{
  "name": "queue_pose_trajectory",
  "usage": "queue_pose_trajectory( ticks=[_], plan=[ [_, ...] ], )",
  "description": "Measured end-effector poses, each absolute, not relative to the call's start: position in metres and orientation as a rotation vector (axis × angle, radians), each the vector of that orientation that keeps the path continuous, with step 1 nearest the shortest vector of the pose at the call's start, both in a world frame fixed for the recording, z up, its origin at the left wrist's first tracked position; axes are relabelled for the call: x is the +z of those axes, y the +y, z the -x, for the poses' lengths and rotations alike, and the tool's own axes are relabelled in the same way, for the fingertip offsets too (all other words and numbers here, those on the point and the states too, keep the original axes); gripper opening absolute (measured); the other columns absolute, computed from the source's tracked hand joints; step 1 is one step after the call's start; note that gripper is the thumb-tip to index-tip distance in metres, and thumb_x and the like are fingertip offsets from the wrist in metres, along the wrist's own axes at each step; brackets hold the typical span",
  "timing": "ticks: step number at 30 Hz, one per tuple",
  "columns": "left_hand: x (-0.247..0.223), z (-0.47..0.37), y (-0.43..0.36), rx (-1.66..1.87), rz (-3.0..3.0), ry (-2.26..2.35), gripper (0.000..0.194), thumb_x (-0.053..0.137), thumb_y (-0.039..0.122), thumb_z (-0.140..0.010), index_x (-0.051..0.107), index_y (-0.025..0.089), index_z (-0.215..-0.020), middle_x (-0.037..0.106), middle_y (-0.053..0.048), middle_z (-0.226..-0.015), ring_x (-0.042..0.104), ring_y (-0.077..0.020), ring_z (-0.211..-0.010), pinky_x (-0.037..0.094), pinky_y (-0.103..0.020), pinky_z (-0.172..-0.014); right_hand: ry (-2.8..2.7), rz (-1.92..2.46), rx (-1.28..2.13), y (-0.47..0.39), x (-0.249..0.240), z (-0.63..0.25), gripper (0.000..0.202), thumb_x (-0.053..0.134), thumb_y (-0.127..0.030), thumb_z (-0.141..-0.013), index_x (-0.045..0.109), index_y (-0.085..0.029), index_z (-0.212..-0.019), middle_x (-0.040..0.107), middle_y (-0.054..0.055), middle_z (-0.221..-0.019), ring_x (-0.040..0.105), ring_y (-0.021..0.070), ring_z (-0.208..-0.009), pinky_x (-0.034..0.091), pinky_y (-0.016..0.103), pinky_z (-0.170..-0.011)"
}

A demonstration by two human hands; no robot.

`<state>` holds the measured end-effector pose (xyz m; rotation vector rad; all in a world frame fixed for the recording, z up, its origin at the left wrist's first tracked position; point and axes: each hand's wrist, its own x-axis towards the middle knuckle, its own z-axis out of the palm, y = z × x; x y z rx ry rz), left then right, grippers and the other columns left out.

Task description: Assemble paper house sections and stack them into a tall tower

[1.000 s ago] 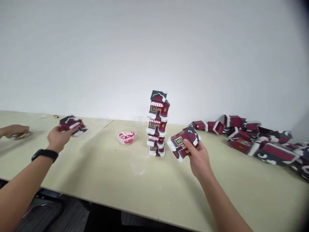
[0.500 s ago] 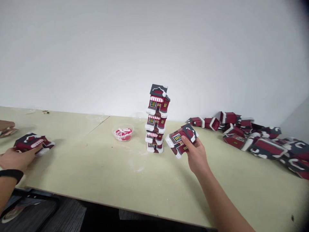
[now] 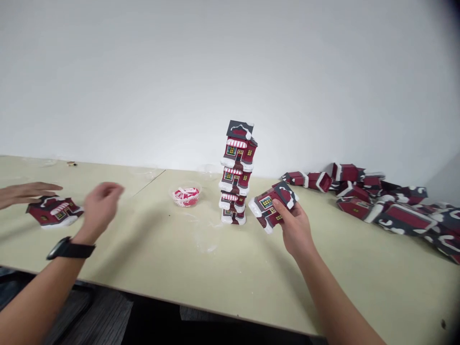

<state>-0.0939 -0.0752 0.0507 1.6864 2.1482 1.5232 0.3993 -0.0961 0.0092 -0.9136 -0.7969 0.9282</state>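
Note:
My right hand (image 3: 296, 227) grips a small red house (image 3: 273, 203) with a dark, snow-trimmed roof, tilted above the table. Just left of it stands an upright stack of similar houses (image 3: 237, 172). Over the left part of the table is my left hand (image 3: 101, 208), blurred, its fingers curled; whether it holds anything cannot be made out. Another red house (image 3: 54, 211) rests on the table to the left of that hand. A round clear tub (image 3: 186, 195) with red and white striped pieces sits left of the stack.
Another person's hand (image 3: 28, 192) reaches in from the left edge, over the left house. A heap of red houses (image 3: 391, 203) lies along the right side of the table (image 3: 201, 273). Clear plastic lids (image 3: 143, 172) lie near the wall.
My left hand has let go of the left house and moved right and up. Another person's hand has come in at the left. My right hand still holds its house, nearly unmoved.

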Motion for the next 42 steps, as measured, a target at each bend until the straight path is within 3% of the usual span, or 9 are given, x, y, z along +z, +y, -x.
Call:
queue_pose_trajectory(
  ticks=[4, 8, 14, 20, 23, 26, 30, 36, 42],
  plan=[
    [0.054, 0.032, -0.027, 0.833, -2.332, 1.921, 0.036, 0.058, 0.049, -0.088, 0.076, 0.022, -0.104, 0.078, -0.009, -0.108, 0.068, -0.0285, -0.094, 0.05, -0.038, -0.086, -0.792, 0.924, 0.928, -0.094, 0.007, -0.4, 0.059, 0.098, -0.05, -0.065, 0.076, -0.023, -0.113, 0.081, 0.006, -0.112, 0.075, 0.026, -0.096, 0.06, 0.038, -0.08],
    [0.055, -0.001, 0.027, 0.32, -2.64, 1.885, 0.036, 0.052, 0.032, -0.089, 0.079, 0.019, -0.111, 0.076, -0.018, -0.127, 0.062, -0.0368, -0.12, 0.045, -0.047, -0.1, -0.784, 0.934, 0.949, -0.095, 0.008, -0.399, 0.063, 0.099, -0.05, -0.064, 0.075, -0.023, -0.116, 0.081, 0.007, -0.115, 0.076, 0.0279, -0.101, 0.062, 0.038, -0.081],
    [0.045, -0.014, 0.071, -0.07, -2.737, 1.896, 0.024, 0.066, 0.031, -0.077, 0.081, 0.019, -0.092, 0.079, -0.021, -0.101, 0.058, -0.0365, -0.112, 0.033, -0.052, -0.103, -0.792, 0.942, 0.959, -0.099, 0.008, -0.397, 0.06, 0.098, -0.05, -0.066, 0.075, -0.023, -0.115, 0.081, 0.007, -0.116, 0.077, 0.0287, -0.102, 0.063, 0.04, -0.083],
    [0.051, -0.019, 0.074, -0.174, -2.794, 1.858, 0.017, 0.06, 0.028, -0.085, 0.073, 0.017, -0.082, 0.077, -0.021, -0.096, 0.06, -0.0336, -0.108, 0.034, -0.049, -0.101, -0.818, 0.918, 0.968, -0.099, 0.009, -0.395, 0.056, 0.097, -0.05, -0.067, 0.076, -0.024, -0.112, 0.082, 0.006, -0.114, 0.077, 0.0291, -0.102, 0.063, 0.043, -0.088],
    [0.065, -0.018, 0.065, -0.083, -2.745, 1.934, 0.026, 0.046, 0.026, -0.095, 0.069, 0.015, -0.096, 0.075, -0.02, -0.094, 0.065, -0.0318, -0.098, 0.039, -0.047, -0.096, -0.81, 0.908, 0.986, -0.099, 0.012, -0.394, 0.057, 0.098, -0.05, -0.066, 0.077, -0.024, -0.111, 0.082, 0.006, -0.113, 0.077, 0.0293, -0.104, 0.063, 0.043, -0.091],
    [0.083, -0.029, 0.036, 0.341, -2.6, 1.806, 0.034, 0.036, 0.035, -0.102, 0.065, 0.019, -0.108, 0.074, -0.014, -0.095, 0.065, -0.0276, -0.084, 0.044, -0.039, -0.08, -0.802, 0.897, 0.996, -0.102, 0.015, -0.392, 0.058, 0.099, -0.049, -0.064, 0.076, -0.023, -0.111, 0.082, 0.007, -0.112, 0.077, 0.0294, -0.103, 0.064, 0.044, -0.091],
    [0.102, -0.08, -0.034, 0.794, -2.485, 1.452, 0.032, 0.042, 0.048, -0.103, 0.064, 0.026, -0.098, 0.07, -0.004, -0.085, 0.063, -0.0238, -0.076, 0.046, -0.034, -0.069, -0.839, 0.887, 0.988, -0.106, 0.018, -0.39, 0.054, 0.097, -0.05, -0.067, 0.076, -0.023, -0.109, 0.082, 0.007, -0.111, 0.077, 0.0297, -0.102, 0.065, 0.043, -0.089],
    [0.098, -0.177, -0.106, 0.815, -2.551, 0.914, 0.021, 0.049, 0.041, -0.104, 0.065, 0.028, -0.098, 0.072, -0.005, -0.095, 0.066, -0.0249, -0.083, 0.05, -0.036, -0.074, -0.944, 0.88, 0.979, -0.106, 0.018, -0.388, 0.054, 0.092, -0.054, -0.074, 0.075, -0.023, -0.115, 0.081, 0.006, -0.116, 0.075, 0.0276, -0.105, 0.062, 0.041, -0.092],
    [0.084, -0.203, -0.094, 0.824, -2.831, 0.894, 0.023, 0.04, 0.025, -0.111, 0.062, 0.018, -0.106, 0.07, -0.009, -0.105, 0.065, -0.0239, -0.095, 0.052, -0.037, -0.083, -1.034, 0.91, 1.017, -0.106, 0.014, -0.39, 0.052, 0.083, -0.06, -0.083, 0.073, -0.023, -0.119, 0.08, 0.006, -0.118, 0.073, 0.0257, -0.109, 0.059, 0.038, -0.096]
  ],
)
